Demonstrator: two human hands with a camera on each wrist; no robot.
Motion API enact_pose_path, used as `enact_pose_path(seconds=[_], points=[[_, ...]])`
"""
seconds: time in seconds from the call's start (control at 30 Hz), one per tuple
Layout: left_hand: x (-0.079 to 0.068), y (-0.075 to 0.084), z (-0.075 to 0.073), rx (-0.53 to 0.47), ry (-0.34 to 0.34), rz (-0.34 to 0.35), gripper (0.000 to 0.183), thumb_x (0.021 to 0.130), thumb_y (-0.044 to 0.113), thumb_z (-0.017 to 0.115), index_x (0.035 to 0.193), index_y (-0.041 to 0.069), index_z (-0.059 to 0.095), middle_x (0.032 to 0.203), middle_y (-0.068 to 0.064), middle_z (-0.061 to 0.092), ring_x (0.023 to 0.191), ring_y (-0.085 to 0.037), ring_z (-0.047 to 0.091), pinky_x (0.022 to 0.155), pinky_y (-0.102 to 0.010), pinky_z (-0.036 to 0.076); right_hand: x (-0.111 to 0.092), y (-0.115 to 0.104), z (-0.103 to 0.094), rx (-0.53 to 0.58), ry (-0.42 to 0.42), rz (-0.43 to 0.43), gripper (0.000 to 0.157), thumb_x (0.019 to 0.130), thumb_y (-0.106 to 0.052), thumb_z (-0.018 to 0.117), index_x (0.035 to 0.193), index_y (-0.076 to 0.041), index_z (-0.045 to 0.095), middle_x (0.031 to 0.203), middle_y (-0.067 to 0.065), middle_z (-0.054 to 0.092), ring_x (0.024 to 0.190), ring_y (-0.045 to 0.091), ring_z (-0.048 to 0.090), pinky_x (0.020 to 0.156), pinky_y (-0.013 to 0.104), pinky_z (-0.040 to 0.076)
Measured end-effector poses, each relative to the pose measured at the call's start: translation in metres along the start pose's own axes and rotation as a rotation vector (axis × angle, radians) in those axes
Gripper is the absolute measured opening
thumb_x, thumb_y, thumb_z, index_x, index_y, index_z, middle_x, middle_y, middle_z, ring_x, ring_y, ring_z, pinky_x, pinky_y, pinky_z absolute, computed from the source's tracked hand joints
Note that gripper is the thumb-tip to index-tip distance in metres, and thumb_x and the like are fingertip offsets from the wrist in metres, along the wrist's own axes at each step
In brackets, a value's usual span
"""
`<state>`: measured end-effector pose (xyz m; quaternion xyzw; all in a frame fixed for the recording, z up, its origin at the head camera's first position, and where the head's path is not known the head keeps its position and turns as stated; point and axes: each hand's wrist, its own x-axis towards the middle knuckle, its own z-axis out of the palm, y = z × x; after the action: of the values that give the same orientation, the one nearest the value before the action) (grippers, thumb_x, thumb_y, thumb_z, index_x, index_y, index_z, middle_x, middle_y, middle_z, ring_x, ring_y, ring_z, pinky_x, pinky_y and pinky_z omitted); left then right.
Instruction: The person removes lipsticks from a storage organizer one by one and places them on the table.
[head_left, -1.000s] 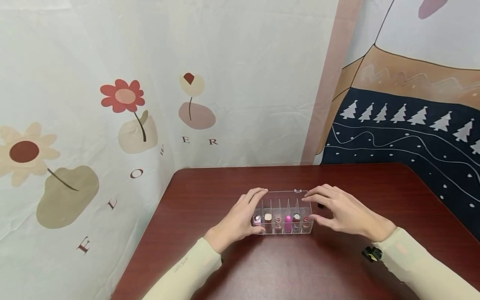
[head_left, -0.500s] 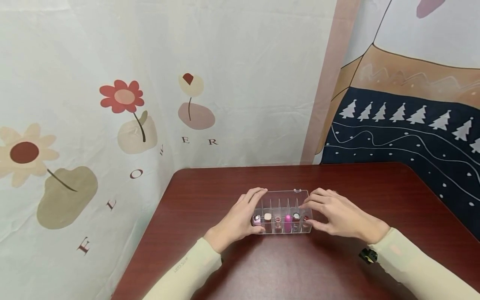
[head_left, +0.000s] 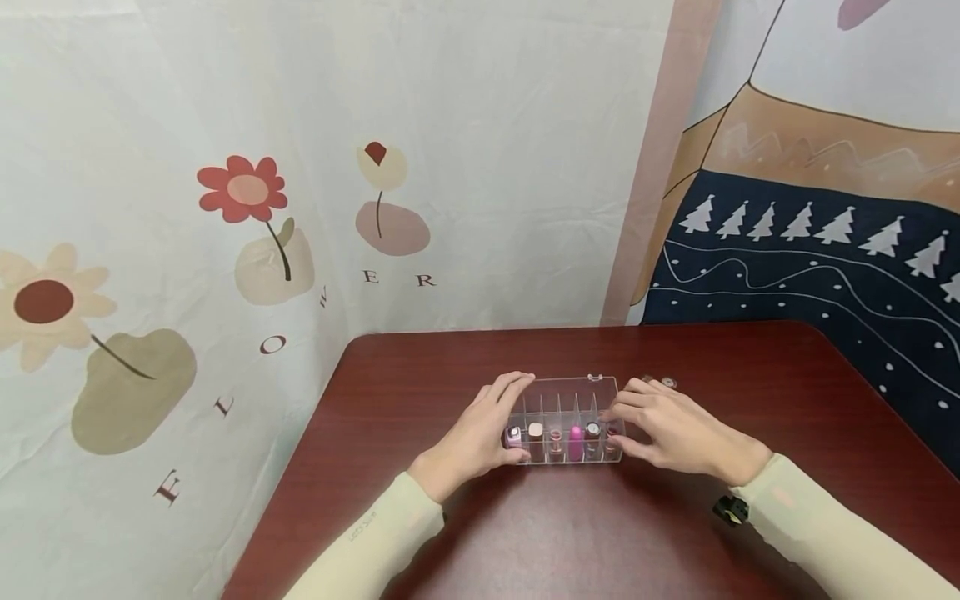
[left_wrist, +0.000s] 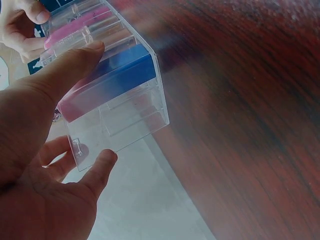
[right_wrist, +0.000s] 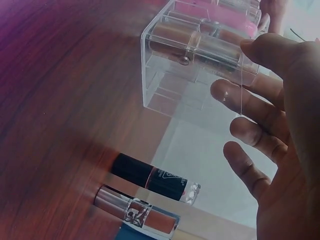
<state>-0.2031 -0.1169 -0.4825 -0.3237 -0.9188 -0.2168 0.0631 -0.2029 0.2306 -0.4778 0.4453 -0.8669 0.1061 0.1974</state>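
Observation:
A clear acrylic lipstick organizer (head_left: 558,396) stands mid-table, with several lipsticks and lip tubes upright in its front row; one is bright pink (head_left: 575,443). My left hand (head_left: 472,429) grips the left end, thumb across the front and fingers behind. Beside that thumb, the left wrist view shows a blue-and-pink tube (left_wrist: 110,85) in the end slot. At the other end, my right hand (head_left: 675,425) holds the corner, thumb near the top of a clear-capped lip tube (right_wrist: 200,50) and fingers around the side wall. The rear slots look unfilled.
Past the right hand, a black lipstick (right_wrist: 150,175) and a silver-and-clear lip tube (right_wrist: 135,210) lie on the dark red wooden table (head_left: 495,542). Part of a blue item (right_wrist: 135,232) shows beside them. A printed cloth (head_left: 487,167) hangs behind the table.
My right hand has moved left, closing from beside the organizer onto its right corner. The left hand keeps its place. Small items behind the right hand have come into view.

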Motion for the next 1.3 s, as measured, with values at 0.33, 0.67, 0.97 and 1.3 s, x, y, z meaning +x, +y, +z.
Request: enact_pose_path(seconds=[0.33, 0.67, 0.97, 1.3], points=[[0.001, 0.0, 0.0, -0.002, -0.002, 0.001, 0.119, 0.081, 0.022, 0.111, 0.177, 0.009, 0.042, 0.177, -0.011, 0.05, 0.144, -0.043, 0.063, 0.125, -0.05, 0.059, 0.001, -0.001, -0.003, 0.06, -0.051, 0.04, 0.022, 0.098, -0.026, 0.095, 0.119, -0.022, 0.088, 0.104, -0.014, 0.08, 0.102, 0.006, 0.059, 0.089, 0.038, 0.057], [0.001, 0.0, 0.0, 0.002, -0.005, -0.002, 0.119, 0.081, 0.024, 0.111, 0.177, 0.01, 0.042, 0.177, -0.012, 0.05, 0.143, -0.043, 0.063, 0.125, -0.05, 0.059, 0.0, -0.001, -0.004, 0.07, 0.0, 0.028, 0.024, 0.096, -0.023, 0.097, 0.119, -0.022, 0.088, 0.107, -0.013, 0.08, 0.104, 0.006, 0.064, 0.091, 0.038, 0.061], [0.001, 0.0, 0.0, 0.005, -0.004, -0.001, 0.12, 0.081, 0.023, 0.111, 0.177, 0.01, 0.042, 0.176, -0.011, 0.05, 0.143, -0.043, 0.063, 0.125, -0.051, 0.059, -0.001, 0.005, -0.01, 0.076, 0.051, 0.014, 0.03, 0.094, -0.019, 0.098, 0.122, -0.022, 0.088, 0.109, -0.014, 0.08, 0.102, 0.004, 0.064, 0.09, 0.036, 0.062], [0.0, 0.001, 0.001, 0.003, -0.008, -0.01, 0.119, 0.081, 0.022, 0.111, 0.178, 0.011, 0.041, 0.177, -0.012, 0.049, 0.145, -0.043, 0.063, 0.126, -0.051, 0.058, 0.0, 0.008, -0.024, 0.113, 0.106, 0.008, 0.045, 0.089, -0.012, 0.101, 0.13, -0.019, 0.084, 0.111, -0.013, 0.079, 0.099, 0.006, 0.065, 0.088, 0.03, 0.061]])
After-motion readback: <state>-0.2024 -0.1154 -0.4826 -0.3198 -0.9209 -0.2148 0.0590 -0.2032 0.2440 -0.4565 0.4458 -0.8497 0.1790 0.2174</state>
